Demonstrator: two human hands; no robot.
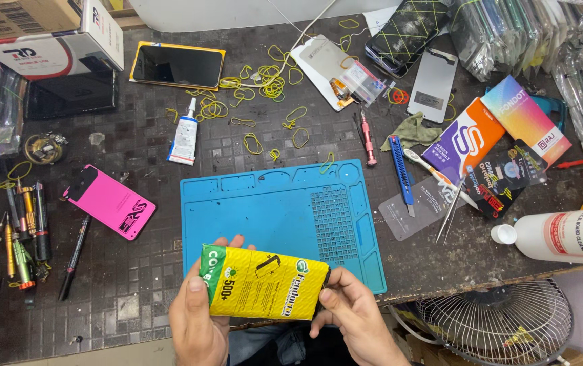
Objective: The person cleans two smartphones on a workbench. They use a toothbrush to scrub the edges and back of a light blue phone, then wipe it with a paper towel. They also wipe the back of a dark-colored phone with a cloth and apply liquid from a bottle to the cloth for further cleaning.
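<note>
Yellow-and-green flat packet (264,283), apparently a phone-accessory pack, held in both hands over the near edge of the blue silicone repair mat (274,203), just above the bench (135,271) front. Left hand (200,318) gripping the packet's left end, thumb across the printed face, fingers (227,242) curled behind and showing above the top edge. Right hand (352,318) pinching the packet's right end, fingertips closed at the corner where a dark edge shows; whether that edge is an opened flap or the contents cannot be told. Packet otherwise seemingly intact, nothing yet drawn out. Mat bare, no device laid on it. Judged stage: early, at the point of opening the pack, with removal and any fitting left to do. Elsewhere on the bench: pink phone cover (110,202) left of the mat, dark-screened phone on a yellow-edged sheet (177,66) at the far side, white glue tube (184,133), scattered yellow rubber bands (264,78), blue utility knife (401,173), tweezers (450,210), white cleaner bottle (562,234) lying at the right, screwdrivers (20,230) at the left edge.
</note>
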